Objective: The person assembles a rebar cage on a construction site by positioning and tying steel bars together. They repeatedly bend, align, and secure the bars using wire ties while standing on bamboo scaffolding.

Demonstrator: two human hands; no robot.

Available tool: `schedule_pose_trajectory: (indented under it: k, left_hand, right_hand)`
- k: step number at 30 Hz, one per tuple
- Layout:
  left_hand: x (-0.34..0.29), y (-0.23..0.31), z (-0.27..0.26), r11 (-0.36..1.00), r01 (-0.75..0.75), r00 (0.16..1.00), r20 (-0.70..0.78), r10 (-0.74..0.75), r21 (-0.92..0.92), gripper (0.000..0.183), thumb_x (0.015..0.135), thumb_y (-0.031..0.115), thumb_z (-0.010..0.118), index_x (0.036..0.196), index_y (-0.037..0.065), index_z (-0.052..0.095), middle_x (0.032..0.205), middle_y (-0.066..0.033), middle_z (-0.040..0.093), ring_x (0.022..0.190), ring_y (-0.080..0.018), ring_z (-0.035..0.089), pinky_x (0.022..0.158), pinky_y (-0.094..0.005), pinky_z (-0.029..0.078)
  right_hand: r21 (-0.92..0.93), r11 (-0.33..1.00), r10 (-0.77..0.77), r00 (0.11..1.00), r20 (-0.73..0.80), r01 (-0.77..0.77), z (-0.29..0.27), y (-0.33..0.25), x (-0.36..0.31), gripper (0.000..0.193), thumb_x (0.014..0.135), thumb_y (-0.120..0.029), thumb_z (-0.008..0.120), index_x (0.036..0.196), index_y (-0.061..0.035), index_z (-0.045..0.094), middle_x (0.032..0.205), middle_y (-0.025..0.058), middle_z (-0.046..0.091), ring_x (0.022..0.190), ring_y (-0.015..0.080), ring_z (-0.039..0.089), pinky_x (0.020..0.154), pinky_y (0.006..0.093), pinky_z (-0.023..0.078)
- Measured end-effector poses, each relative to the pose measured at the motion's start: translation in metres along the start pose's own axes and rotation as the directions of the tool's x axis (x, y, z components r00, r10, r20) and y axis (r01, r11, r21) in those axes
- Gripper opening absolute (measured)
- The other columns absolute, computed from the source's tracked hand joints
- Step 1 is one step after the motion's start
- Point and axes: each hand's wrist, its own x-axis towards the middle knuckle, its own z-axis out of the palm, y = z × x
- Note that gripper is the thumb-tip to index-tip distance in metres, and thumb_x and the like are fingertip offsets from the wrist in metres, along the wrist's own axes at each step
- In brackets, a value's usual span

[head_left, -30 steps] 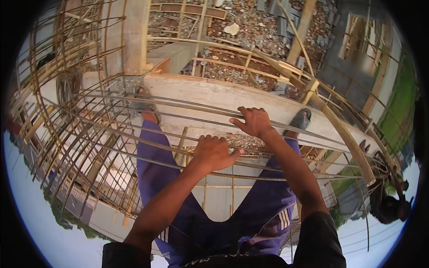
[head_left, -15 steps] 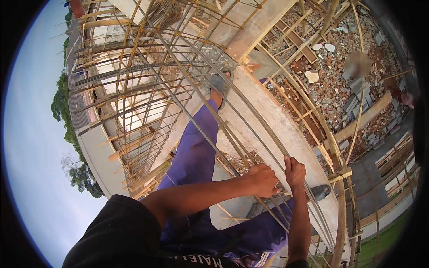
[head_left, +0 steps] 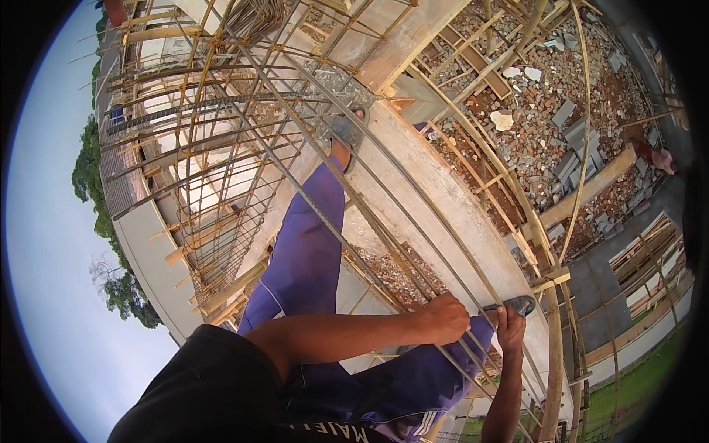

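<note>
Steel bars (head_left: 385,235) run slantwise over the purple trousers (head_left: 295,273) and pale board (head_left: 436,181), the left hand (head_left: 445,319) being curled around some of them and the right hand (head_left: 509,328) pinching another nearby.

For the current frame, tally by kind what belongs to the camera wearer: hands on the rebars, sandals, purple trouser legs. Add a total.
Hands on rebars (left hand, right hand): 2
Sandals (left sandal, right sandal): 2
Purple trouser legs: 2
Total: 6
</note>
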Motion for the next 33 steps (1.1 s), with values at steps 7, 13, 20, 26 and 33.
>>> schedule_pose_trajectory:
  k: [7, 13, 20, 26, 33]
  left_hand:
    - [0.036, 0.003, 0.026, 0.992, -0.073, 0.997, -0.027, 0.071, -0.104, 0.031, 0.092, 0.026, 0.062, 0.074, 0.003, 0.073, 0.074, -0.0172, 0.07, 0.078, -0.0329, 0.071, 0.07, -0.0435, 0.052]
    - [0.057, 0.0, 0.004, 0.985, -0.065, 0.993, 0.089, 0.08, -0.162, 0.027, 0.09, 0.023, 0.063, 0.079, 0.002, 0.076, 0.077, -0.0188, 0.071, 0.082, -0.0356, 0.071, 0.074, -0.0444, 0.054]
    - [0.068, -0.015, -0.003, 0.985, -0.153, 0.986, 0.059, 0.157, -0.077, 0.026, 0.09, 0.022, 0.063, 0.079, 0.003, 0.076, 0.074, -0.0172, 0.071, 0.076, -0.035, 0.071, 0.071, -0.0438, 0.056]
    - [0.054, -0.029, 0.002, 0.983, -0.175, 0.971, 0.153, 0.183, -0.062, 0.027, 0.091, 0.025, 0.063, 0.081, 0.003, 0.074, 0.075, -0.016, 0.071, 0.073, -0.0331, 0.072, 0.067, -0.0428, 0.057]
    - [0.044, -0.048, -0.031, 0.977, -0.204, 0.965, 0.152, 0.212, -0.063, 0.024, 0.089, 0.023, 0.063, 0.081, 0.003, 0.074, 0.071, -0.0151, 0.07, 0.072, -0.032, 0.071, 0.066, -0.0424, 0.056]
  right_hand:
    - [-0.074, 0.997, 0.027, 0.996, 0.086, -0.021, 0.047, 0.048, 0.045, 0.045, 0.102, -0.036, 0.051, 0.073, -0.0009, 0.054, 0.066, 0.0254, 0.057, 0.07, 0.0461, 0.06, 0.062, 0.0506, 0.044]
    - [0.01, 0.998, 0.059, 0.995, 0.081, -0.06, 0.051, 0.033, 0.079, 0.049, 0.104, -0.038, 0.049, 0.073, 0.0005, 0.055, 0.067, 0.0269, 0.056, 0.068, 0.0485, 0.058, 0.062, 0.0516, 0.044]
    - [0.037, 0.996, 0.073, 0.984, 0.16, -0.08, 0.06, 0.043, 0.107, 0.047, 0.103, -0.037, 0.051, 0.076, 0.0012, 0.057, 0.069, 0.0286, 0.056, 0.07, 0.0494, 0.059, 0.063, 0.0513, 0.045]
    - [0.047, 0.991, 0.114, 0.981, 0.158, -0.123, 0.072, 0.024, 0.094, 0.044, 0.102, -0.035, 0.053, 0.076, 0.0002, 0.058, 0.071, 0.0291, 0.058, 0.074, 0.0498, 0.06, 0.064, 0.0518, 0.046]
    - [0.03, 0.998, 0.047, 0.994, 0.096, -0.05, 0.078, 0.012, 0.105, 0.044, 0.102, -0.032, 0.054, 0.072, -0.0001, 0.056, 0.065, 0.027, 0.057, 0.066, 0.0481, 0.059, 0.061, 0.0521, 0.045]
